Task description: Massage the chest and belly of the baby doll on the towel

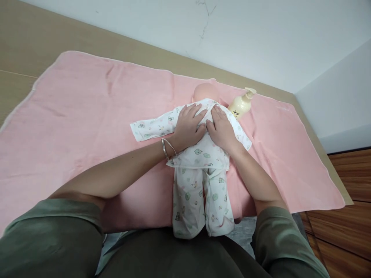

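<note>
A baby doll with a smooth bald head lies on a pink blanket. It wears a white printed top and matching trousers; the trouser legs hang toward me over the near edge. My left hand rests flat on the chest of the top, fingers spread. Beside it, my right hand lies flat on the other side of the chest, its thumb close to my left thumb. The face of the doll cannot be made out.
A cream pump bottle leans or lies on the blanket right of the doll's head. Behind the tan tabletop rises a white wall. Brown wooden panelling stands at the lower right.
</note>
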Demonstrator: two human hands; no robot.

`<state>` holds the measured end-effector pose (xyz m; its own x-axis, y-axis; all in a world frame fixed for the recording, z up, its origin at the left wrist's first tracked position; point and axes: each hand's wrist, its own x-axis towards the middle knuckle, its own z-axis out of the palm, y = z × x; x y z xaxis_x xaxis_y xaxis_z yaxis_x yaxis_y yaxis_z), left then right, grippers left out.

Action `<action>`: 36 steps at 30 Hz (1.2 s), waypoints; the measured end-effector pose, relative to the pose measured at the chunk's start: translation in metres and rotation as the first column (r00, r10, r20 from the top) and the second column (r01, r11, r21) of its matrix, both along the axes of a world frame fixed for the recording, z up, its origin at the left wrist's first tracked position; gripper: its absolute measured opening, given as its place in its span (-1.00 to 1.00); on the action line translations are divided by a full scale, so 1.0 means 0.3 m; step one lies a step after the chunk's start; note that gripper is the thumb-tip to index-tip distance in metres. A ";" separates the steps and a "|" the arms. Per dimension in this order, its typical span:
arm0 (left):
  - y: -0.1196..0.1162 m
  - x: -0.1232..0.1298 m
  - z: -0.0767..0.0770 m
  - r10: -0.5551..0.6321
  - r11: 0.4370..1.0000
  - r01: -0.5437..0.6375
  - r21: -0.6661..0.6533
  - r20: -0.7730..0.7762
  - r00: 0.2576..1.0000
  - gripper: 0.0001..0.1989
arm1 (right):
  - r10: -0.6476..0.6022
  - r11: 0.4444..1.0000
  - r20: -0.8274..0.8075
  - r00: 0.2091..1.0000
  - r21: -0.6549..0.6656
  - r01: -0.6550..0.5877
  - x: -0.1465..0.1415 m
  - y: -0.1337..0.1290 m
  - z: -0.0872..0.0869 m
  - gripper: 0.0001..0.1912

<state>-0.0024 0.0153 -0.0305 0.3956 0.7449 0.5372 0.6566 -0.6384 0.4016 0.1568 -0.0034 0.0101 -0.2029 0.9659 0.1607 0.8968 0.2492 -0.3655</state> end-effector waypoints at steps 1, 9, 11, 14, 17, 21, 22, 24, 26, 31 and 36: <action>0.000 0.000 0.000 -0.002 1.000 0.002 0.002 0.001 1.000 -0.51 | 0.008 1.000 0.001 1.000 0.005 -0.008 0.002 0.003 -0.005 -0.37; -0.001 -0.004 -0.005 -0.003 1.000 0.004 -0.007 0.051 0.999 -0.51 | 0.007 0.999 -0.002 1.000 0.035 -0.007 -0.001 -0.006 -0.011 -0.36; -0.001 -0.005 -0.006 -0.006 1.000 0.007 -0.019 0.057 0.998 -0.52 | 0.009 0.999 -0.018 1.000 0.041 -0.008 0.001 -0.005 -0.014 -0.37; 0.001 -0.006 -0.006 -0.006 1.000 0.008 -0.028 0.060 0.998 -0.53 | 0.012 0.999 -0.032 0.999 0.042 -0.011 0.006 -0.002 -0.019 -0.38; 0.002 -0.005 -0.005 0.000 1.000 0.001 -0.021 0.057 0.998 -0.53 | 0.011 0.999 -0.035 0.999 0.041 -0.010 0.006 -0.003 -0.017 -0.37; 0.003 -0.005 -0.005 0.005 1.000 -0.003 -0.028 0.056 0.998 -0.54 | 0.011 0.999 -0.021 1.000 0.042 -0.010 0.000 -0.009 -0.010 -0.38; 0.004 -0.005 -0.005 0.004 0.999 -0.002 -0.032 0.059 0.998 -0.54 | 0.007 0.999 -0.014 1.000 0.041 -0.007 -0.002 -0.010 -0.009 -0.38; 0.004 -0.004 -0.005 0.000 0.999 0.002 -0.037 0.065 0.998 -0.54 | -0.001 0.999 -0.009 1.000 0.040 0.001 -0.002 -0.011 -0.009 -0.38; 0.003 -0.003 -0.004 0.000 0.999 0.003 -0.035 0.068 0.998 -0.55 | -0.001 0.999 -0.016 1.000 0.042 0.002 0.000 -0.008 -0.011 -0.39; 0.001 0.003 0.017 0.008 0.998 -0.007 -0.055 0.026 1.000 -0.53 | 0.031 0.998 0.000 1.000 0.049 -0.031 0.005 -0.006 -0.013 -0.42; 0.003 0.003 0.045 -0.010 0.998 0.008 -0.064 -0.030 0.999 -0.51 | 0.057 0.994 0.076 0.996 0.089 -0.064 -0.020 -0.051 0.009 -0.48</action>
<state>-0.0016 0.0162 -0.0171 0.4179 0.7739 0.4759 0.6636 -0.6178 0.4218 0.1508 -0.0188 0.0127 -0.2747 0.9336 0.2299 0.9026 0.3328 -0.2731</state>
